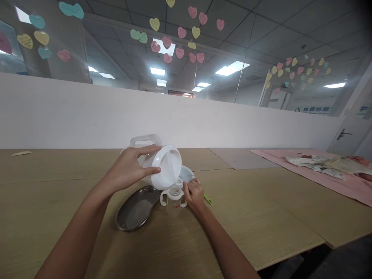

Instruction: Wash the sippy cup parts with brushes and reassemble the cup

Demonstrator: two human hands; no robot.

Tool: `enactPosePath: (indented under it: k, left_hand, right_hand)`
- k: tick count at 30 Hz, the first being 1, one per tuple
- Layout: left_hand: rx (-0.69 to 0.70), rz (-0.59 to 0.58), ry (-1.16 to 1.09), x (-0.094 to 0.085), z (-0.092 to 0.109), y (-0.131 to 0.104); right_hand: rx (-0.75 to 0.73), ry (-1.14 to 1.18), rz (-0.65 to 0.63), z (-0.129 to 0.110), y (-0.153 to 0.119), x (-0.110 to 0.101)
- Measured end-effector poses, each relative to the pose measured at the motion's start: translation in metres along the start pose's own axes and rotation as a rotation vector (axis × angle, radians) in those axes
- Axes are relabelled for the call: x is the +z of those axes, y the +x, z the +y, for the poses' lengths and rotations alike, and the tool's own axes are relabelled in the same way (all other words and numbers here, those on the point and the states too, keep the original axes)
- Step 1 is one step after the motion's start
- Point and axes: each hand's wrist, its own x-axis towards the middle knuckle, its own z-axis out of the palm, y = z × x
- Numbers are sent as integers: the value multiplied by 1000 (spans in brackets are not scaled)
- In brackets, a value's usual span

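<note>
My left hand grips a white-lidded pitcher, which is tilted to the right with its lid facing me. Just below the lid stands a clear baby bottle, upright and without a cap, with a white handle on each side. My right hand is closed at the bottle's right handle; its fingers partly hide that handle. Behind the bottle, a pale round dish and a small clear item are partly covered.
A steel kidney-shaped tray lies left of the bottle. Right of my right hand is a green item. A pink cloth with folded fabrics covers the far right. A white wall rises behind the table.
</note>
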Motion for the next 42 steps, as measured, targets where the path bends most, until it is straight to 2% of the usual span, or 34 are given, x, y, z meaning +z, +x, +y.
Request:
enactPosePath:
  k: [16,20,24,28,33,39,42]
  left_hand:
    - [11,21,-28,-6,1,-3]
    - [-22,65,-101,-6,1,-2]
    - [-135,232,-320,-3,-10,6]
    - [-333,461,-650,0,-32,16]
    - [-482,728,-973,-2,-59,26]
    - [-558,1023,-1064,-2,-76,32]
    - [-612,1087,-1081,-3,-83,33]
  right_hand:
    - [14,8,-11,1,-2,2]
    - [18,7,-16,1,-2,1]
    - [18,2,-9,0,-1,0]
    - [15,-5,-10,0,-1,1]
    - [21,-17,-14,1,-2,2]
    - [22,-27,-27,2,-2,2]
    - [18,-32,-26,2,-2,1]
